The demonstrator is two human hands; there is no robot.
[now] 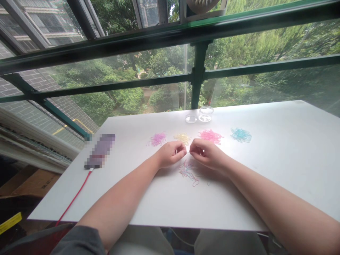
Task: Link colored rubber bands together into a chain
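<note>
Above the middle of the white table, my left hand [174,153] and my right hand [205,153] meet almost tip to tip, each closed in a pinch. A short, thin pale strand, seemingly a rubber band [188,152], spans the small gap between them. Just below lies a loose mixed pile of rubber bands [187,170] in pink, blue and other tints. Beyond the hands sit sorted piles: purple bands [158,138], yellow bands [181,137], pink bands [211,136] and blue bands [241,135]. My fingers partly cover the yellow and pink piles.
A clear round container [206,114] and its clear lid [191,119] stand at the table's [278,141] far edge. On the left lies a blurred-out phone [101,150] with a red cable [75,196] running off the near edge. Green railing [198,76] and windows rise behind.
</note>
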